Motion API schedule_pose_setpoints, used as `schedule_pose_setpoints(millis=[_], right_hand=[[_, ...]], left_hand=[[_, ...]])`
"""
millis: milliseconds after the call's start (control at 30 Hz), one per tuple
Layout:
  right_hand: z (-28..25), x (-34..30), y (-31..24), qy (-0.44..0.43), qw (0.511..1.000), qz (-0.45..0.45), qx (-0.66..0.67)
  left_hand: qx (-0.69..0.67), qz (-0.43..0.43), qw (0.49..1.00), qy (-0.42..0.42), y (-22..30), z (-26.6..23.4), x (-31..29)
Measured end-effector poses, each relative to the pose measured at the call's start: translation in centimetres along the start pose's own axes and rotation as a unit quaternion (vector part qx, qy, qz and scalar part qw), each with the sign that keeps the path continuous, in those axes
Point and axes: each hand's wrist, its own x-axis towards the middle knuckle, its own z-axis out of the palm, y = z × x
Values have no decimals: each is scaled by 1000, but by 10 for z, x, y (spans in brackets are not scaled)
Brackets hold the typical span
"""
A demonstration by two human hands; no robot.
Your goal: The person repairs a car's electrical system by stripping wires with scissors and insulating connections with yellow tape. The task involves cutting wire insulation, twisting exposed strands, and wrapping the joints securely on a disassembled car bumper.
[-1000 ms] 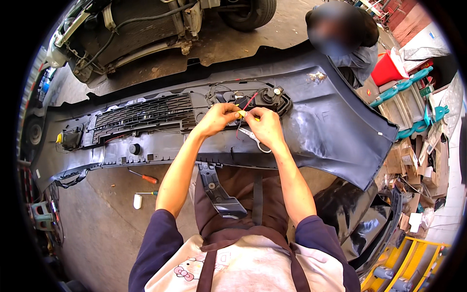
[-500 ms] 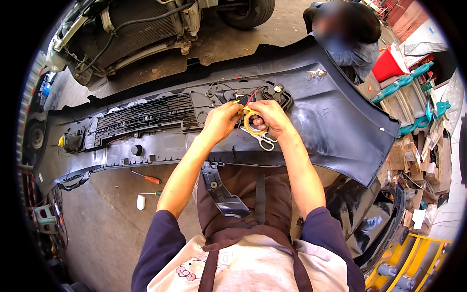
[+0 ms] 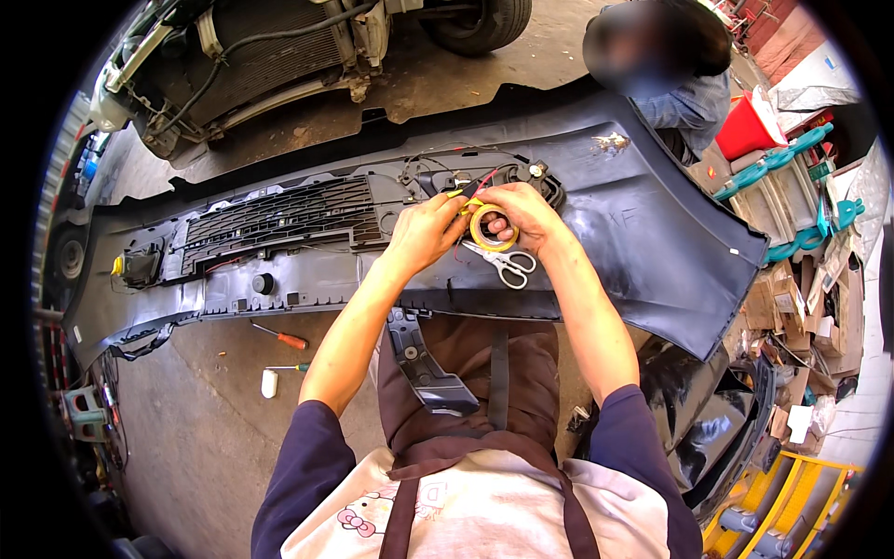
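My left hand (image 3: 426, 233) is closed in a pinch at a wire carrying yellow tape, its fingertips almost meeting those of the other hand. In my right hand (image 3: 523, 214) is a roll of yellow tape (image 3: 478, 238), with some fingers through or behind its ring. A red wire (image 3: 486, 180) rises just beyond the fingertips. White-handled scissors (image 3: 503, 262) hang or lie just below the roll; what supports them is unclear. Both hands work over the inner side of a large black car bumper (image 3: 643, 219). A dark plastic bracket (image 3: 426, 366) lies against my brown apron.
The bumper carries a black grille (image 3: 279, 224). Beyond stands a car with an exposed radiator (image 3: 270, 65); a person in a grey sleeve (image 3: 689, 110) crouches at far right. An orange-handled screwdriver (image 3: 284, 338) and a white bottle (image 3: 269, 384) are on the floor. Cardboard boxes (image 3: 782, 303) crowd the right.
The tape roll and scissors have shifted and turned slightly with my right hand, and my right forearm has swung a little outward. The person opposite has leaned slightly left.
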Motion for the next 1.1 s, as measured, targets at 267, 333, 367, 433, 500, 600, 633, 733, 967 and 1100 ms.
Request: schedule_pose_setpoints(millis=[267, 333, 367, 433, 500, 600, 633, 733, 967, 1100], right_hand=[[4, -1, 2, 5, 999, -31, -14], [7, -4, 5, 10, 998, -52, -25], [8, -4, 7, 11, 998, -62, -28], [11, -6, 10, 33, 995, -84, -49], [14, -10, 12, 48, 992, -99, -67], [8, -5, 24, 93, 971, -158, -155], [7, 0, 33, 128, 947, -208, -208], [12, -3, 45, 233, 844, -290, -386], [20, 4, 61, 287, 812, -313, -399], [25, 2, 61, 289, 809, -319, -400]], left_hand=[[-9, -38, 999, 19, 6, -1, 2], [-23, -63, 997, 33, 6, 0, 2], [-32, -80, 996, 39, 4, 3, 2], [-52, -121, 991, 27, 4, 2, 4], [-72, -173, 982, -9, 4, -2, 6], [-171, -231, 958, -15, 0, -3, 7], [-225, -257, 940, -25, 0, -2, 9], [-305, -280, 905, -94, -3, -11, 13], [-214, -276, 920, -176, 18, -31, 23], [-232, -249, 937, -74, 0, -9, 13]])
